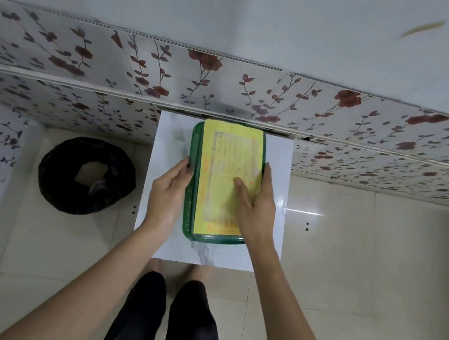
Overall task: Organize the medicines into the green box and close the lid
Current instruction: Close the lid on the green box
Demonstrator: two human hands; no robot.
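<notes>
The green box stands on a small white marbled table, its lid down and covered by a yellow printed label. My left hand lies flat against the box's left side, fingers along the rim. My right hand grips the box's right edge, thumb pressed on top of the yellow lid and fingers down the right side. No medicines are visible; the inside of the box is hidden by the lid.
A round black bin stands on the tiled floor left of the table. A floral-patterned wall runs right behind the table. My legs in black trousers stand at the table's near edge.
</notes>
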